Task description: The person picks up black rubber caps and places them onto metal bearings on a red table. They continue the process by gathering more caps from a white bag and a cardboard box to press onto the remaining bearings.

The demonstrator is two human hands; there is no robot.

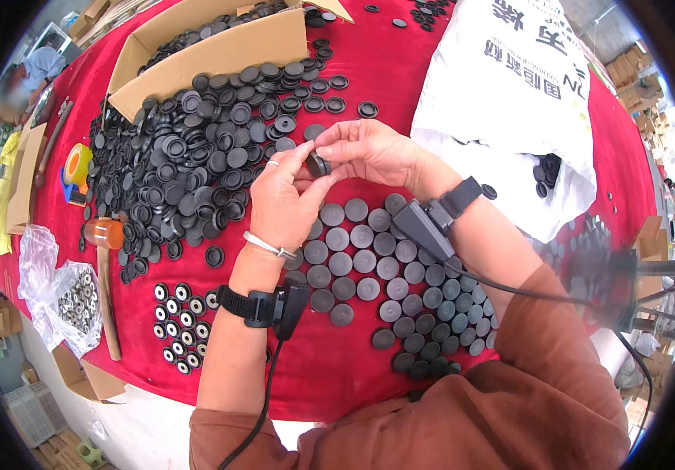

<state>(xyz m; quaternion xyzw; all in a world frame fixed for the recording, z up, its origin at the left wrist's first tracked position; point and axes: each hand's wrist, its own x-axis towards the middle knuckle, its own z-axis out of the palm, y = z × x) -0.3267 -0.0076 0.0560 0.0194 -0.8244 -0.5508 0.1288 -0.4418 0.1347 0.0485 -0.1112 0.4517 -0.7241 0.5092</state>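
Observation:
Between the fingertips of both my hands is a small round black cap [318, 164], tilted on its edge. My left hand [284, 188] pinches it from the left and below. From the right, the thumb and fingers of my right hand [373, 153] close on it too. Below my hands, round dark caps [365, 262] lie spread in one layer, flat faces up. A large heap of black caps [189, 164] rises to the left of my hands. Nearer my left forearm sits a group of black caps with metal rings [185, 325].
An open cardboard box [212, 59] of caps stands behind the heap. At the left lie an orange-headed mallet [108, 282], a yellow tape roll [77, 164] and a plastic bag [52, 286] of metal rings. A white sack [502, 102] covers the back right of the red tablecloth [236, 376].

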